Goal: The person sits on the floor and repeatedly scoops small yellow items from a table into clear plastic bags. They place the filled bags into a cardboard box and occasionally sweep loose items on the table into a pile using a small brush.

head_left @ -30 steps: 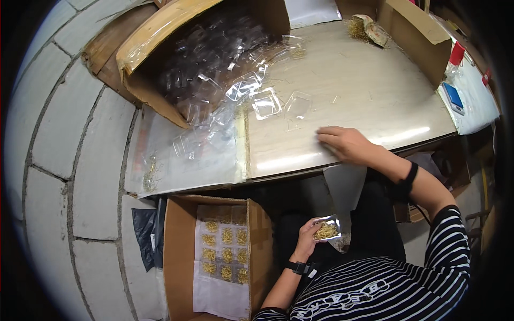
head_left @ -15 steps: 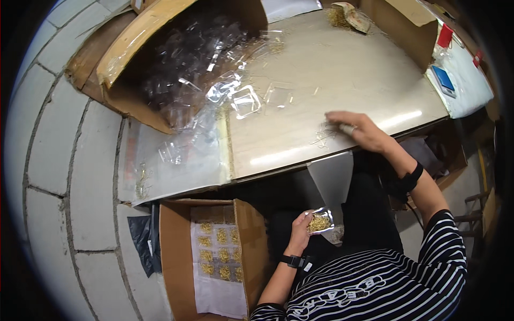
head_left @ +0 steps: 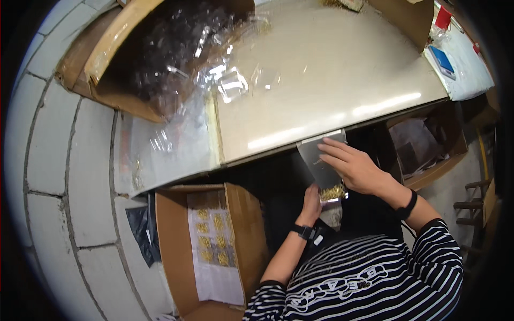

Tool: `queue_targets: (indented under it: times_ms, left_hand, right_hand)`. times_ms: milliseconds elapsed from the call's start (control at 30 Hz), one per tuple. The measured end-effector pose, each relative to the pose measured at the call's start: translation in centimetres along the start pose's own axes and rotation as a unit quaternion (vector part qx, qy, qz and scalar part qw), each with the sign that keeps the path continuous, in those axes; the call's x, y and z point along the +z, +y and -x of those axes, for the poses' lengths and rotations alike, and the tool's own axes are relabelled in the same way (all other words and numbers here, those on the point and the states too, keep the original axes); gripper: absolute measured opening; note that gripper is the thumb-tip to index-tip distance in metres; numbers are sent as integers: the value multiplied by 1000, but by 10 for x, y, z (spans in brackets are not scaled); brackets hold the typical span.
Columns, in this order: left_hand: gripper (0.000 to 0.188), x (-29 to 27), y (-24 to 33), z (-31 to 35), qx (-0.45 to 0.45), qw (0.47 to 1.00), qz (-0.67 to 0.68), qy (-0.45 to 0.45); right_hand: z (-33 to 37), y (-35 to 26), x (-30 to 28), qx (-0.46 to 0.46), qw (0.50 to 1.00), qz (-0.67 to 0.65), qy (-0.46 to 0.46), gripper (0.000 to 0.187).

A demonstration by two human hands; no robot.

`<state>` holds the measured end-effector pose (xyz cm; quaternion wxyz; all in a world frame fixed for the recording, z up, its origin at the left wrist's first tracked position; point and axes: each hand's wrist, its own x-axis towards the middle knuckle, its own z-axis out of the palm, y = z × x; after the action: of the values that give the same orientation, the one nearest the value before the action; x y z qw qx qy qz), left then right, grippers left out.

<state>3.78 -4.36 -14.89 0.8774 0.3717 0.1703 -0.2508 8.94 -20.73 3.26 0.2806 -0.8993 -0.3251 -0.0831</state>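
Observation:
My left hand is closed on a small clear plastic tray with thin golden metal pieces in it. The tray is at the lower end of a grey chute that slopes down from the table's front edge. Over the chute lies my right hand, fingers stretched out and holding nothing. A few thin pieces show on the chute by its fingertips. The left fingertips are partly hidden by the chute and tray.
A large cardboard box spills clear plastic trays onto the table. Lower left, an open carton holds rows of filled trays. A blue scale sits far right; another carton stands beneath the table.
My right hand has come from the tabletop down onto the chute, and the thin pieces beside it have left the table. My left hand has raised the tray to the chute's lower end.

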Motion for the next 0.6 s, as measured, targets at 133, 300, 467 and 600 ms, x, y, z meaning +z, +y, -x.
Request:
queue_targets:
  times_ms: [133,300,467,600]
  left_hand:
    - [29,15,5,8,-59,998,5,-19]
    - [37,13,20,39,-74,996,-31,-31]
    - [40,-2,29,64,-55,992,-2,-117]
    - [46,24,55,89,-35,987,-7,-156]
  right_hand:
    - [62,-15,-9,58,996,-67,-28,38]
    - [89,-8,-11,148,981,-122,-11,32]
    - [90,-20,6,132,981,-140,-23,26]
    - [80,-28,22,139,977,-163,-6,30]
